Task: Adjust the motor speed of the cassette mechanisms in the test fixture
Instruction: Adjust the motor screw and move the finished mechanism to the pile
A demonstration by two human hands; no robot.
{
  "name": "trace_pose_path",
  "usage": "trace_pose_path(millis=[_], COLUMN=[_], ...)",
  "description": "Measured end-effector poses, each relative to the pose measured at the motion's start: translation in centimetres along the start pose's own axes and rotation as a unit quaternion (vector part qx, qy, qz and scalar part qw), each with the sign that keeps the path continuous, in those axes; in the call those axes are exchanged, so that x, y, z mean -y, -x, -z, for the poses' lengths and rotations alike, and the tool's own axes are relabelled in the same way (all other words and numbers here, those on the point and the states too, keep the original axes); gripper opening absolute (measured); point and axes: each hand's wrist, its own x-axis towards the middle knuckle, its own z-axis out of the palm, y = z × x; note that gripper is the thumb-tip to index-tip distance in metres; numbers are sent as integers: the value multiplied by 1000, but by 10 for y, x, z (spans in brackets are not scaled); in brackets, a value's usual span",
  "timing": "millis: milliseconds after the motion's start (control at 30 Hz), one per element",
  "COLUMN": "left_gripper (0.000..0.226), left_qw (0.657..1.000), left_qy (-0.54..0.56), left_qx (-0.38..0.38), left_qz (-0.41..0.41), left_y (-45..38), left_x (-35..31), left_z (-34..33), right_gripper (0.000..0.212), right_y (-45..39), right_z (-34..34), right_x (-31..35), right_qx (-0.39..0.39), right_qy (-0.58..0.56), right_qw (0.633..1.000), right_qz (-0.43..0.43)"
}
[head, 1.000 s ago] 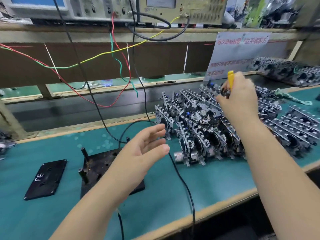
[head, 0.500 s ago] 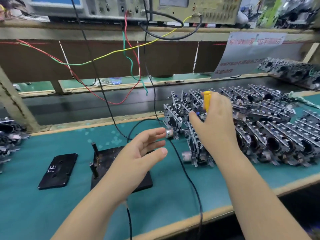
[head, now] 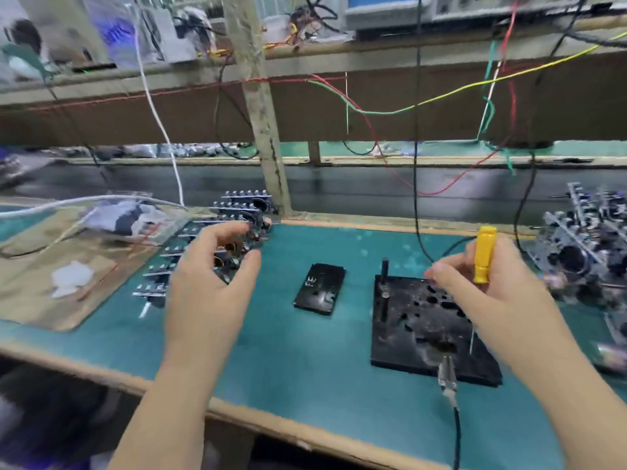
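Gripping a cassette mechanism with my left hand, fingers and thumb curled round it, at the near end of the row of mechanisms well left of the black test fixture. Motion blur hides which way that mechanism faces. The row's long axis runs from near-left to far-right, toward the wooden post. My right hand clenches the yellow screwdriver just above the fixture's far right corner; handle points up, thin shaft points down toward the plate, long axis near upright. Black plate marked FE lies flat between my left hand and the fixture, long axis pointing away from me. A clip lead sits at the fixture's near edge. Versus a second ago: view has swung left, my left hand was empty and relaxed over the fixture and is now out on the left row; my right hand has pulled back from the right-side pile to the fixture.
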Motion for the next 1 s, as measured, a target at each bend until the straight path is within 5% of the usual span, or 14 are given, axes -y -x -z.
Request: trace_pose_path(millis=[67, 167, 267, 367, 633, 800, 867, 933, 1000], left_gripper=[40, 73, 99, 91, 67, 64, 64, 66, 65], left_qw=[982, 948, 960, 978, 977, 970, 958, 956, 958], left_qy=[-180, -293, -210, -102, 2, 69, 78, 113, 151], left_qx=[-57, -57, -6, -20, -213, -163, -125, -99, -80], left_qz=[-12, 108, 184, 182, 18, -168, -244, -252, -230], left_y=[2, 9, 16, 17, 51, 69, 70, 71, 70], left_x=[24, 63, 92, 109, 109, 73, 45, 19, -3], left_z=[20, 34, 36, 32, 13, -10, -29, -51, -69], right_gripper=[22, 22, 24, 27, 24, 27, 53, 75, 73], right_y=[-2, -4, -5, -1, 10, 18, 21, 22, 20], right_z=[-10, -22, -34, -47, -60, -56, -53, -49, -38], right_x=[4, 10, 17, 24, 36, 46, 51, 53, 52], right_qx=[19, 38, 48, 72, 103, 155, 203, 227, 217], right_qy=[-1, 4, 3, 6, -7, -60, -33, -7, 1], right_qw=[1000, 999, 998, 996, 994, 985, 978, 974, 976], right_qz=[12, 29, 43, 55, 40, 40, 27, 2, -18])
